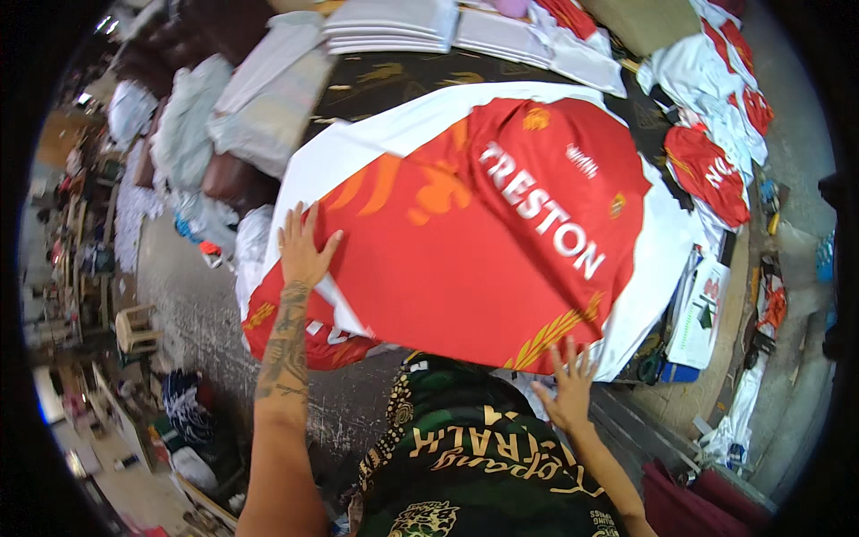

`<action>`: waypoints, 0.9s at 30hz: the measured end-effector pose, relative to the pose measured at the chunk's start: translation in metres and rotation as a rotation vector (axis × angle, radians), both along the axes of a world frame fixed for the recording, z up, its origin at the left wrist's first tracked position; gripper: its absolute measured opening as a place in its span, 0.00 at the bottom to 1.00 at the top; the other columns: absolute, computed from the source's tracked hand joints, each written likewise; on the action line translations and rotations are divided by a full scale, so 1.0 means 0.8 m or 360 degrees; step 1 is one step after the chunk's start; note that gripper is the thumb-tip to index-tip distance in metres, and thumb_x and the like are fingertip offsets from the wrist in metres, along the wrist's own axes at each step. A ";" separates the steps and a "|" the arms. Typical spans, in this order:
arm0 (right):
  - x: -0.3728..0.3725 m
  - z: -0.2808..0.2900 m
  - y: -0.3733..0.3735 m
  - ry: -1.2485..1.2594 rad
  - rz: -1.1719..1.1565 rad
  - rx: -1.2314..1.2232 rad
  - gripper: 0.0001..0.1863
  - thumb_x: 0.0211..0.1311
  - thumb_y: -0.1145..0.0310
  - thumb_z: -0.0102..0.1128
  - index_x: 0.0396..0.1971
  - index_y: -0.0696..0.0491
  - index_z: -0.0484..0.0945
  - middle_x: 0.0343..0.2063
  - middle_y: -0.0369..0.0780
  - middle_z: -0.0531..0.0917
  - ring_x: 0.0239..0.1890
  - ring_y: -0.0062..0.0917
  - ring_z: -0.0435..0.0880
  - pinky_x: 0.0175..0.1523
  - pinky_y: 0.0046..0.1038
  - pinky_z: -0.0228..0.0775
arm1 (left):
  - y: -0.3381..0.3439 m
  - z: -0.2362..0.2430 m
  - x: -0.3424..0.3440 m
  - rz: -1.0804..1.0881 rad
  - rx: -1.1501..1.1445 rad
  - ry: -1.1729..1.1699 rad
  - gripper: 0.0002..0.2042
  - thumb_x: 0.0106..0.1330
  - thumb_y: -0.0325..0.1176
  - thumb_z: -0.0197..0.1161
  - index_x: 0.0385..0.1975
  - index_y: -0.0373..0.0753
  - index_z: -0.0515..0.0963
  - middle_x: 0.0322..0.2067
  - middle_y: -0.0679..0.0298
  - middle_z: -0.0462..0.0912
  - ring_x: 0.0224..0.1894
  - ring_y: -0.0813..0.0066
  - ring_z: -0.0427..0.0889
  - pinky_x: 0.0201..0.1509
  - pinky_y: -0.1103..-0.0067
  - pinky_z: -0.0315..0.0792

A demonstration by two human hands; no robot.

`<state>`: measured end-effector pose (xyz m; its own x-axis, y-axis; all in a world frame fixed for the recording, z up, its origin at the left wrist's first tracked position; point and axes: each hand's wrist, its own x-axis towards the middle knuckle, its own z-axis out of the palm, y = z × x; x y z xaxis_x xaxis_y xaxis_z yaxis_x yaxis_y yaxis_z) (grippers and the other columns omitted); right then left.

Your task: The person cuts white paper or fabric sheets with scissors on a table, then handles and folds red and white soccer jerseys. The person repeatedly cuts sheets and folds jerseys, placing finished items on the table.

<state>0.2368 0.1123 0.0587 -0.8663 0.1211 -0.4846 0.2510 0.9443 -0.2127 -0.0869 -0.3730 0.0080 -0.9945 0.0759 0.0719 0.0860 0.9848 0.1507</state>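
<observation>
A red printed jersey panel (420, 277) with white lettering and yellow and orange patterns lies spread over white fabric (313, 170) on the table. My left hand (308, 246) rests on its left side, fingers spread and flat against the cloth. At the panel's near right edge is my right hand (570, 389), fingers apart and fingertips by the yellow leaf-like print. Neither hand grips anything that I can see. Beneath the panel, at the near left, another red printed piece (331, 349) hangs over the table edge. A white fold shows between the two.
Stacks of white sheets (394, 27) stand at the table's far side. To the right lie more red-and-white printed cloths (707, 170) and a clipboard with paper (698, 313). Plastic-wrapped bundles (188, 125) sit at the far left, with a wooden stool (138, 328) on the floor below.
</observation>
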 end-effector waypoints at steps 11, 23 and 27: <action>-0.224 -0.098 0.065 0.0483 -0.0354 0.0311 0.45 0.62 0.25 0.58 0.66 0.46 0.80 0.72 0.56 0.71 0.77 0.59 0.62 0.80 0.65 0.44 | 0.091 -0.081 -0.346 -0.0085 -0.0360 0.0124 0.45 0.70 0.65 0.62 0.81 0.44 0.61 0.83 0.53 0.54 0.85 0.47 0.48 0.84 0.44 0.47; -0.124 0.006 0.198 0.1150 -0.0681 0.0210 0.40 0.67 0.62 0.72 0.76 0.59 0.66 0.76 0.59 0.65 0.79 0.59 0.59 0.83 0.52 0.49 | 0.191 -0.031 -0.152 0.0048 0.0345 0.0066 0.46 0.74 0.50 0.66 0.85 0.47 0.48 0.84 0.45 0.48 0.86 0.44 0.45 0.84 0.41 0.36; 0.045 -0.030 0.200 0.0686 -0.0797 0.0472 0.40 0.71 0.63 0.68 0.76 0.60 0.62 0.77 0.59 0.61 0.78 0.57 0.61 0.81 0.50 0.53 | 0.290 -0.007 0.154 -0.0293 0.0378 -0.0020 0.49 0.73 0.57 0.64 0.82 0.29 0.50 0.84 0.39 0.41 0.85 0.36 0.37 0.82 0.36 0.28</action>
